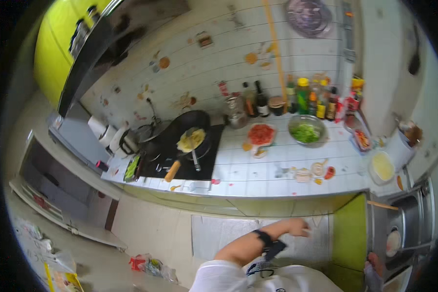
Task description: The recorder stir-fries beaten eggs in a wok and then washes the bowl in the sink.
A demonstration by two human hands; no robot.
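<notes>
My left hand (297, 227) reaches across to the right above the floor mat, in front of the counter. Its fingers look curled, with a small pale spot at their tips; blur hides whether they hold anything. A black band with a dark device is on that forearm. My right hand is not in view. On the stove, a black wok (191, 118) holds yellow food (191, 140) and a metal spatula (194, 155); its wooden handle (172, 171) points towards me. Chopped red food (261, 134) lies on a plate. Chopped greens (304, 132) fill part of a metal bowl (319, 140).
Bottles (303, 95) line the wall behind the counter (248, 179). At right are a tub of pale yellow food (382, 167) and a steel sink (410, 211). A blurred pinkish, cloth-like thing (375, 264) is by the sink. Plastic bags (153, 266) lie on the floor.
</notes>
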